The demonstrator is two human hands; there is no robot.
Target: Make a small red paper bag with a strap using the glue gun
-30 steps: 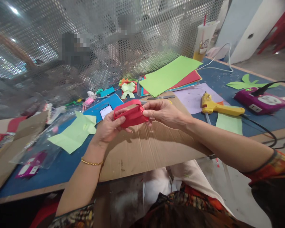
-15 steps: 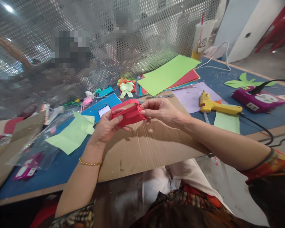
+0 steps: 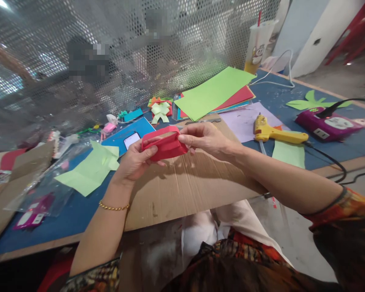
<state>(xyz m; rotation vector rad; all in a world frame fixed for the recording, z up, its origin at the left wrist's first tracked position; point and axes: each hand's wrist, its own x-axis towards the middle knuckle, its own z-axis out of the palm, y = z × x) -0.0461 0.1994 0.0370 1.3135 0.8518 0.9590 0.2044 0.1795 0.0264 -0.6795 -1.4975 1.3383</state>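
A small red folded paper box (image 3: 167, 147) is held up over the brown cardboard sheet (image 3: 176, 194). My left hand (image 3: 136, 160) grips its left end, thumb on the near side and fingers behind and below. At the box's right end, my right hand (image 3: 200, 138) pinches the upper corner between thumb and fingers. The box's open top shows a hollow inside. Behind it lie a phone (image 3: 132, 140) with a lit screen and a light green paper bow (image 3: 160, 111).
Green paper sheets (image 3: 215, 91) lie behind, a yellow glue gun (image 3: 276, 132) and purple power strip (image 3: 328, 123) to the right. A drink cup (image 3: 258, 46) stands at the back beside perforated mesh (image 3: 134, 61). Cut green paper (image 3: 88, 170) lies left.
The right end of the box looks smoother, its folded edges less bunched, and my right thumb and fingers have shifted slightly on that corner. The whole view has shifted a little.
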